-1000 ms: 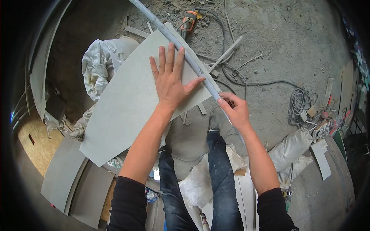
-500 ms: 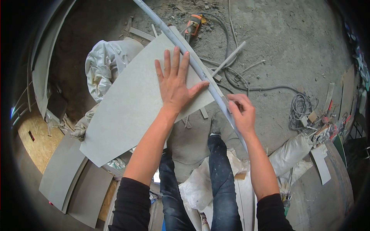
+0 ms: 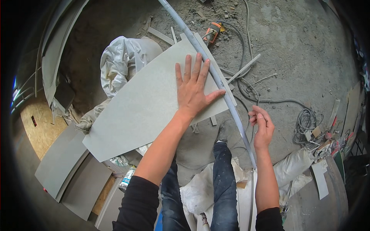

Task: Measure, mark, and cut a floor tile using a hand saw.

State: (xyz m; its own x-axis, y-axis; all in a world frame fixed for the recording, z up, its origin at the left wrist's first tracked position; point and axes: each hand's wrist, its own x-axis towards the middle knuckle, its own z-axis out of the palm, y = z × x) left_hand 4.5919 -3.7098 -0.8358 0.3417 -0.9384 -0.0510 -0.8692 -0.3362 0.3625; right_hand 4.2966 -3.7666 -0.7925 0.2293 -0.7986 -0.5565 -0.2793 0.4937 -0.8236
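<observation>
A large light-grey tile lies at a slant in front of me. Across its right part runs a long grey straight bar, sticking out past the tile at both ends. My left hand is spread flat on the tile, its thumb resting on the bar. To the right of the bar and apart from it, my right hand hangs in the air. Its fingers are curled toward the thumb, and what they hold, if anything, is too small or hidden to make out.
An orange power tool lies on the dusty floor beyond the tile, its cable looping to the right. White sacks stand at the left, with more sacks at the right. Stacked panels lean at the lower left.
My right hand has come away from the bar and moved to the right. The left hand stays flat on the tile. The whole view has shifted a little.
</observation>
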